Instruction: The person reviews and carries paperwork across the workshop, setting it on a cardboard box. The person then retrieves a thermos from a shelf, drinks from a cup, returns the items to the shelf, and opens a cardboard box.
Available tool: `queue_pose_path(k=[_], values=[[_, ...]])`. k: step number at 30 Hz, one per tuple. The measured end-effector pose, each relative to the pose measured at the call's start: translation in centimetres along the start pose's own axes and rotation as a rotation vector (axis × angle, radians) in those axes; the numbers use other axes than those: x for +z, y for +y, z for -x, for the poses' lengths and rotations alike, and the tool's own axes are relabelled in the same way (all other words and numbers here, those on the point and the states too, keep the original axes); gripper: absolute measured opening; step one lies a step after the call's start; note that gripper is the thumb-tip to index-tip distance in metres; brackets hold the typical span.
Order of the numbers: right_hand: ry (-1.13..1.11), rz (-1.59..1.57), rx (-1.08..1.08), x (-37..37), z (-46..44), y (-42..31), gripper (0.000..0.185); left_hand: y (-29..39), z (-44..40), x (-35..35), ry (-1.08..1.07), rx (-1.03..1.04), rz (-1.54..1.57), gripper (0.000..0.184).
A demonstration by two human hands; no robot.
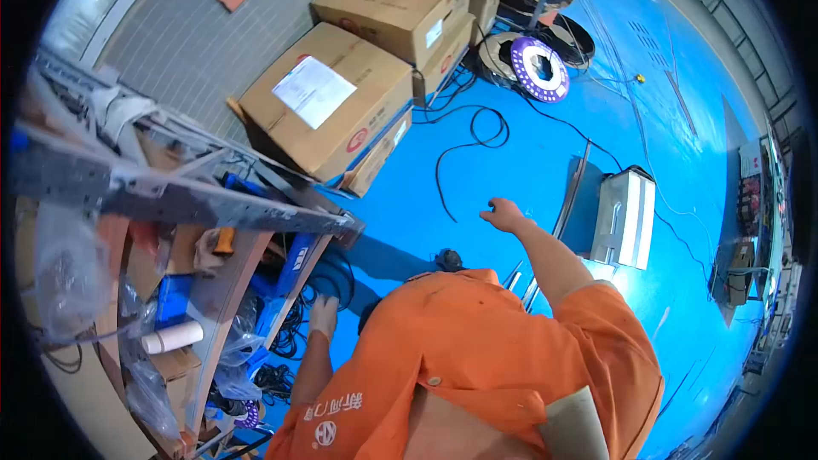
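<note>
My right hand (504,215) is out in front of my body over the blue floor. Its fingers are loosely curled with a small gap between them, and nothing shows in them. On the other side, my left hand (324,315) hangs low beside the metal shelf rack (213,213), near black cables (294,324). Its fingers point away from me and look empty. A thin black cable (440,179) lies on the floor beyond my right hand. Right of that hand are long metal strips (573,187) and a white and grey box (625,217).
Cardboard boxes (366,77) are stacked ahead on the left. Behind them lie a purple and white reel (540,70) and more coils. Plastic bags and a white roll (173,337) fill the rack at left. Loose cables cross the blue floor (528,153). Shelving (750,196) stands far right.
</note>
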State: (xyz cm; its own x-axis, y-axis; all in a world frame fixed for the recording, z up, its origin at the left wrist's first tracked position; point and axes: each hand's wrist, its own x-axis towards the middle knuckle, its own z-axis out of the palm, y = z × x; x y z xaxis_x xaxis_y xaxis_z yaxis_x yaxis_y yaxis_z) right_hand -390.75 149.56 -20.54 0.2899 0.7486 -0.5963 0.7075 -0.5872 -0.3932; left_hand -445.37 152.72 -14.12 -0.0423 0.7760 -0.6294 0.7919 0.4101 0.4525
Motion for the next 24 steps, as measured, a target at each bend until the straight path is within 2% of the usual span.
queue_pose_path(k=[2, 4, 7, 12, 15, 17, 20, 22, 24], values=[[0.105, -0.084, 0.061, -1.4, 0.4, 4.4, 0.055, 6.6, -3.2, 1.5, 0.010, 0.150, -0.001, 0.052], [0.105, -0.141, 0.120, -3.4, 0.8, 7.1, 0.055, 14.7, -5.0, 1.9, 0.032, 0.449, -0.080, 0.049], [0.099, -0.291, 0.256, -5.3, 1.0, 9.7, 0.055, 23.2, -7.8, 2.8, -0.121, 0.365, -0.139, 0.048], [0.145, -0.371, 0.330, -6.5, -3.0, 12.2, 0.055, 32.0, -17.0, 4.9, -0.103, 0.492, -0.283, 0.049], [0.163, -0.347, 0.322, -7.7, -7.2, 14.1, 0.057, 39.1, -23.2, 5.0, -0.102, 0.514, -0.248, 0.052], [0.161, -0.307, 0.401, -10.8, -10.3, 15.1, 0.057, 47.1, -26.8, 4.4, -0.169, 0.484, -0.384, 0.052], [0.183, -0.256, 0.424, -17.2, -15.4, 15.5, 0.056, 56.9, -33.6, 4.9, -0.109, 0.488, -0.367, 0.050], [0.202, -0.231, 0.448, -20.4, -18.4, 15.4, 0.056, 63.0, -38.2, 5.2, 0.021, 0.848, -0.618, 0.048], [0.274, -0.443, 0.475, -23.6, -21.9, 14.0, 0.057, 69.8, -42.3, 5.6, 0.023, 1.021, -0.663, 0.048]])
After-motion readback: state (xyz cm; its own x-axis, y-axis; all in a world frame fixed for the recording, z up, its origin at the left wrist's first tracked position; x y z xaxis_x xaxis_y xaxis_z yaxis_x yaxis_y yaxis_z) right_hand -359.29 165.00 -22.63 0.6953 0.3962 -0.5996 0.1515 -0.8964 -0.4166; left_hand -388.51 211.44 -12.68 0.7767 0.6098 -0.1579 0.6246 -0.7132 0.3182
